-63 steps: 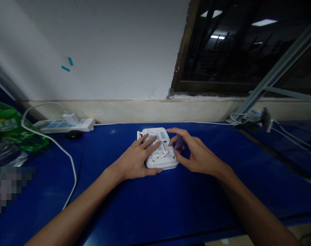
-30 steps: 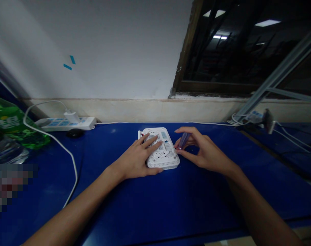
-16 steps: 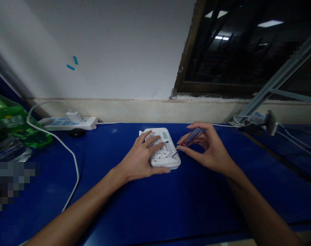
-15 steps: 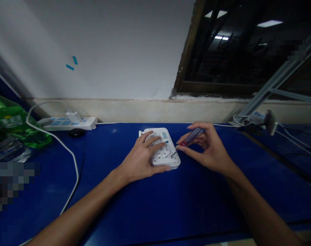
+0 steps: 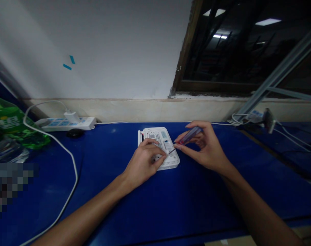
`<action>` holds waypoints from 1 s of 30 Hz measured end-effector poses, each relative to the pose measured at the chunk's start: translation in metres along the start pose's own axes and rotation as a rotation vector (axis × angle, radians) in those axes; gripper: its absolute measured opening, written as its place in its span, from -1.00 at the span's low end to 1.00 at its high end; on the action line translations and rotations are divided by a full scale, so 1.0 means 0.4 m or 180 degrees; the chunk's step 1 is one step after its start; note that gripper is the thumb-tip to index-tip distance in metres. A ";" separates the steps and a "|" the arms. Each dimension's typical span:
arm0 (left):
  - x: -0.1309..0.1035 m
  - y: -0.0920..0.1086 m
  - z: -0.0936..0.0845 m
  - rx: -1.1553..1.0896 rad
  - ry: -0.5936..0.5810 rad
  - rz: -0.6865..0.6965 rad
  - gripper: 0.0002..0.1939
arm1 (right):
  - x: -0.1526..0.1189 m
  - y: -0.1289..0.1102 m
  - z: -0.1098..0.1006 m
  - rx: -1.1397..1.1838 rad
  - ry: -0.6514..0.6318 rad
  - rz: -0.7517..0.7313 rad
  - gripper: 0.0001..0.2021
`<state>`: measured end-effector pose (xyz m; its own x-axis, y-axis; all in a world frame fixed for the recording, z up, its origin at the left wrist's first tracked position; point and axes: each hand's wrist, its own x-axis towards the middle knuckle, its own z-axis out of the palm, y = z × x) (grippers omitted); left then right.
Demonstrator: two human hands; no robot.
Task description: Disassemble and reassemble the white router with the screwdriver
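- Blue table (image 5: 155, 208): carries a white device (image 5: 164, 137), flat at centre.
- Left hand (image 5: 146, 160): thumb and forefinger pinched over the white device; contents cannot be told.
- Right hand (image 5: 208, 147): fingers grasping the screwdriver (image 5: 190, 135) by its handle.
- Screwdriver: tilted, its tip beside the left fingertips.

- Green bottle (image 5: 10, 120) at your left: pale lettering (image 5: 7, 122), one character resembling 碧.
- White device (image 5: 168, 145) before you: its label (image 5: 165, 134) is too small to read.

The right hand (image 5: 208, 150) holds a screwdriver (image 5: 189, 136), tip beside the left hand (image 5: 144, 162), over a white device (image 5: 168, 145).
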<state>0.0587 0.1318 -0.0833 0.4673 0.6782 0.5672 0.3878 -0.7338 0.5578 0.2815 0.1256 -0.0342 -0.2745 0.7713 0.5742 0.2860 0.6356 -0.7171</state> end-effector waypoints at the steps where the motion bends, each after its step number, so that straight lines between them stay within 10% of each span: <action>1: 0.000 0.001 0.000 -0.0002 0.0031 -0.0028 -0.91 | 0.000 0.002 -0.001 -0.0036 -0.0022 0.0003 -0.46; 19: 0.015 -0.037 -0.052 0.0392 0.0070 0.0003 -0.87 | -0.010 0.038 0.027 -0.0217 -0.0404 0.0126 -0.58; 30: 0.011 -0.017 -0.045 0.0309 -0.0078 0.0038 -0.82 | -0.008 0.023 0.017 -0.0136 0.0034 -0.0003 -0.53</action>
<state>0.0439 0.1407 -0.0738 0.4911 0.6691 0.5579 0.4567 -0.7431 0.4892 0.2788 0.1287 -0.0452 -0.2652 0.7709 0.5791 0.3248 0.6369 -0.6992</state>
